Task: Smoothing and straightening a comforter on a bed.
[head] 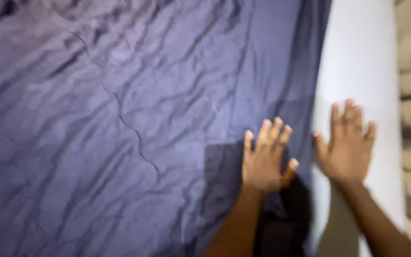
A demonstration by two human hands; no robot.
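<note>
We get a dim, soft frame with motion blur all over. Light falls from the upper side, brightest on the upper left of the blue sheet (120, 119), where wrinkles cast thin dark lines. Our left hand (265, 159) and right hand (347, 143) are smeared, fingertips fuzzy. A hard dark shadow sits under and left of the left hand. The white surface (357, 62) looks flat, no glare.

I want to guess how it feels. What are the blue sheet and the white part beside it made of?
The blue sheet looks like thin woven cloth, maybe cotton: matte, full of creases. The white part looks smooth and matte, perhaps bare mattress; too blurred to be sure.
</note>
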